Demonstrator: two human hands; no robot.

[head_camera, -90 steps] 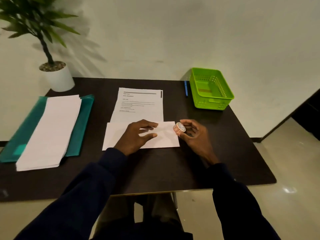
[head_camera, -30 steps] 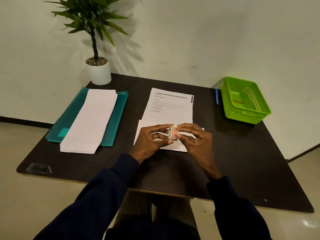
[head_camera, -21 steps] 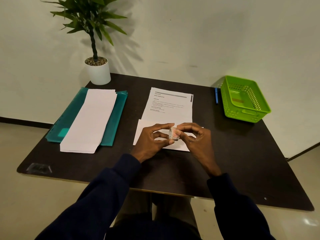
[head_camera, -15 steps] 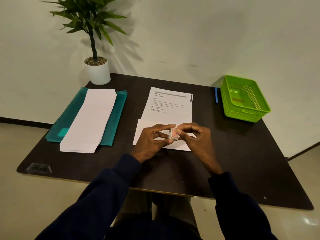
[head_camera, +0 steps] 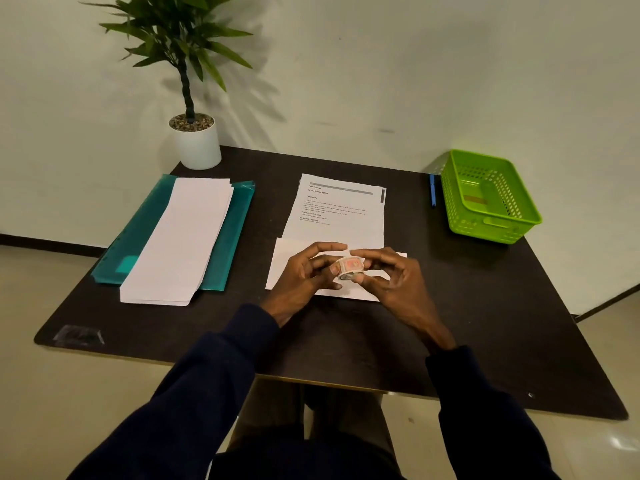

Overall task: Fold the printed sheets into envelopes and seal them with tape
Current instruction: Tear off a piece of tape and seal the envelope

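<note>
Nearest to me, two dark sleeves [head_camera: 214, 386] reach over the front edge of the dark table [head_camera: 346, 344], and a clear shiny scrap [head_camera: 79, 336] lies at its near left corner; I cannot tell what it is. Both hands meet at the middle. My left hand [head_camera: 304, 275] and right hand [head_camera: 394, 284] pinch the small tape roll [head_camera: 350, 266] between curled fingertips, holding it just above the folded sheet [head_camera: 282, 265]. The hands cover most of that sheet, so I cannot see its flap. Just behind it, touching its far edge, lies the stack of printed sheets [head_camera: 341, 216], text side up. Well to the left, a pile of white folded paper [head_camera: 183, 237] rests on a teal folder [head_camera: 239, 233]. At the far right, a blue pen [head_camera: 433, 190] lies just beside a green basket [head_camera: 491, 232] with something brown inside. At the far left corner stands a white pot [head_camera: 198, 143] with a leafy plant.
</note>
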